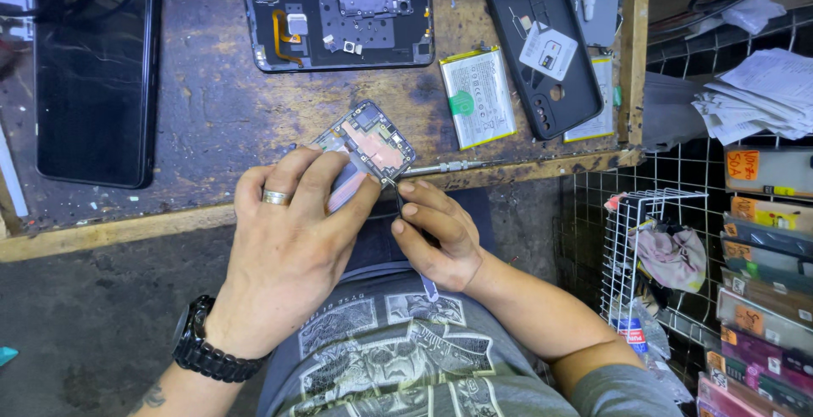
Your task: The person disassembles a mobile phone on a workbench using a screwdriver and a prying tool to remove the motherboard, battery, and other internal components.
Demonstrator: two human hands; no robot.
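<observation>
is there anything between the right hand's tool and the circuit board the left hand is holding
Nothing visible. The left hand grips the circuit board at the bench edge, and the thin dark tool in the right hand reaches the board's lower corner directly.

Light: even and fairly bright over my bench, coming from above.
Shadows: soft and short under my left hand [292,248] and right hand [436,231]; the floor below the bench edge lies darker.
Glare: pale reflections on the glossy black phone [93,74] at far left.
Focus: sharp at centre, my hands crisp.
Edges: wide-lens bending; the wooden bench [203,104] curves, corners dim slightly.
</observation>
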